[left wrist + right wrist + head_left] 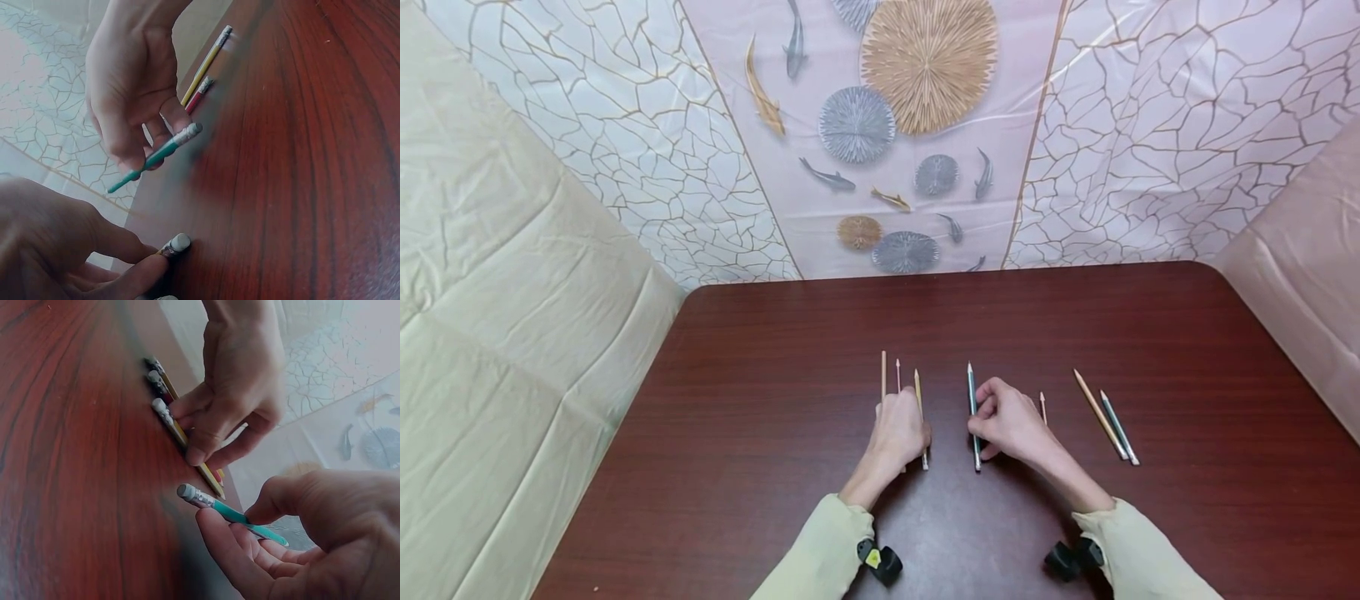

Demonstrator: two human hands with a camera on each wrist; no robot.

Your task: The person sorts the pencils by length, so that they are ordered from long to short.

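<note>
My left hand pinches a yellow pencil between thumb and fingers, low over the table. Just left of it, a reddish pencil and a tan pencil lie partly under that hand. In the right wrist view, their eraser ends show beside the yellow pencil. My right hand holds a teal pencil by thumb and fingertips, its point facing away from me. The teal pencil's eraser end looks raised off the table in the right wrist view.
Right of my right hand lies a pencil mostly hidden by the wrist. Farther right, a yellowish pencil and a green pencil lie side by side. The dark wooden table ends at a patterned curtain.
</note>
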